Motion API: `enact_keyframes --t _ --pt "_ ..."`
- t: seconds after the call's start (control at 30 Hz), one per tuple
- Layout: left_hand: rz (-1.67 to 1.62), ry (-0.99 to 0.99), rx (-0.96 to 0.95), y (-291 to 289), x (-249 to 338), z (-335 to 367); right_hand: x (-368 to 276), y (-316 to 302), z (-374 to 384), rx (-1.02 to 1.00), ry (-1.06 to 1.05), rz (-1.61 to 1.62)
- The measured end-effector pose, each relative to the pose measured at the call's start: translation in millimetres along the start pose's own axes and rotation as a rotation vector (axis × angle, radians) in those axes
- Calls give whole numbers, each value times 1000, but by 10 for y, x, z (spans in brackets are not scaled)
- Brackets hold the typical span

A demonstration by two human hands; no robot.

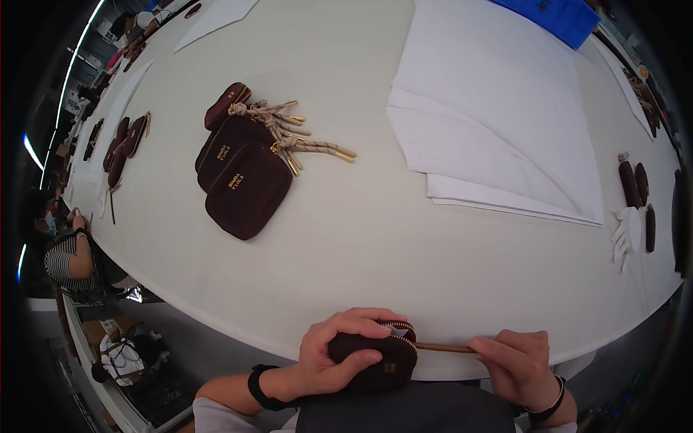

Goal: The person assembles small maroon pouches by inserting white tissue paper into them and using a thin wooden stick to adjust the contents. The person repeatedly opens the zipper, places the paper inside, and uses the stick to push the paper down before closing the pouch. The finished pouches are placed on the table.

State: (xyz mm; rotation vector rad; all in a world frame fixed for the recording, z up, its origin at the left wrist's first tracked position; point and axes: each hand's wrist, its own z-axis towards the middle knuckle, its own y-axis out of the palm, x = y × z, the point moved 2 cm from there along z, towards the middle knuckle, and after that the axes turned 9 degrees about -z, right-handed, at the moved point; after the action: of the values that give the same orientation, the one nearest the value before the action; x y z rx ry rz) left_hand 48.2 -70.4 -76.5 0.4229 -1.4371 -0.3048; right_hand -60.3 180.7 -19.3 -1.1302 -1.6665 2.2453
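Observation:
Near the table's front edge, my left hand [346,350] grips a small dark brown zip pouch [390,368], fingers over its top and thumb on its front. The pouch's gold-toothed zipper is partly undone, and a bit of white shows inside. From the zipper side a thin brown strip [442,348], perhaps a strap, runs out level to the right. The fingers of my right hand [518,364] pinch its far end. Left of the middle lies a stack of dark brown pouches [249,191] with knotted beige cords [289,137] tipped in gold.
White sheets [498,123] lie stacked at right of centre, with a blue bin [552,18] behind. More brown pouches [628,180] and white gloves [619,234] rest far right. Other pouches [130,137] lie at left, where a person in a striped top [68,260] sits.

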Motion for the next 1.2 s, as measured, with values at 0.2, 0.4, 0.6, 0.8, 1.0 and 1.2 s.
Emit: enact_keyframes --t 0.2,0.4,0.6,0.8,1.0,1.2 --pt "15 28 -109 -8 66 30 44 113 37 17 -27 92" --pt "32 206 -233 94 213 137 60 138 -18 94 -91 84" --pt "32 176 -299 40 310 140 -46 -8 -39 187 -124 -50" --pt "129 241 -215 11 372 101 3 -168 -74 262 -112 -115" --pt "-70 134 -208 51 253 143 -93 -172 16 194 -182 -113" --pt "-158 -37 114 -47 176 177 -76 -433 169 227 -174 -271"
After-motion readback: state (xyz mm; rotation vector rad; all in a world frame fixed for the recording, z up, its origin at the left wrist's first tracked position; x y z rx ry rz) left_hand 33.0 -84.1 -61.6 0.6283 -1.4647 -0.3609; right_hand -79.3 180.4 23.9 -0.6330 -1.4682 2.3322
